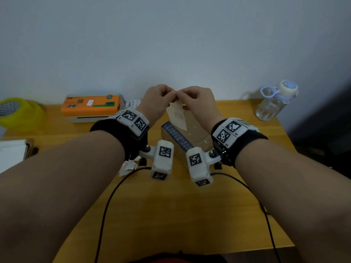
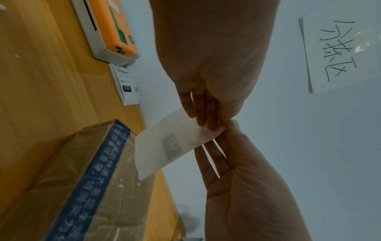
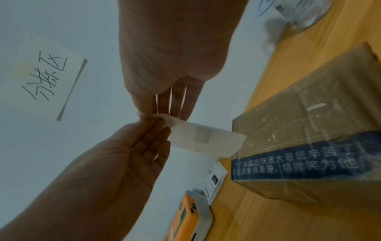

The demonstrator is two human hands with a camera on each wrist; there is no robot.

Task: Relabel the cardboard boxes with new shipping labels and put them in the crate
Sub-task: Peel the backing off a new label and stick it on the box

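Note:
A white shipping label (image 1: 177, 115) hangs in the air, print showing faintly through its back. My left hand (image 1: 170, 94) and right hand (image 1: 180, 95) both pinch its top edge, fingertips almost touching. In the left wrist view the left hand (image 2: 206, 117) and right hand (image 2: 226, 143) meet at a corner of the label (image 2: 164, 146). Just below and behind the label a brown cardboard box (image 1: 191, 137) with a blue printed tape strip lies on the table. The right wrist view shows the box (image 3: 299, 130) beside the label (image 3: 206, 140). No crate is in view.
An orange label printer (image 1: 91, 106) and a stack of printed labels (image 1: 133, 103) stand at the back left of the wooden table (image 1: 171, 215). A yellow tape roll (image 1: 19, 111) sits far left, a water bottle (image 1: 275, 101) back right, a crumpled paper scrap (image 1: 129, 167) near my left wrist.

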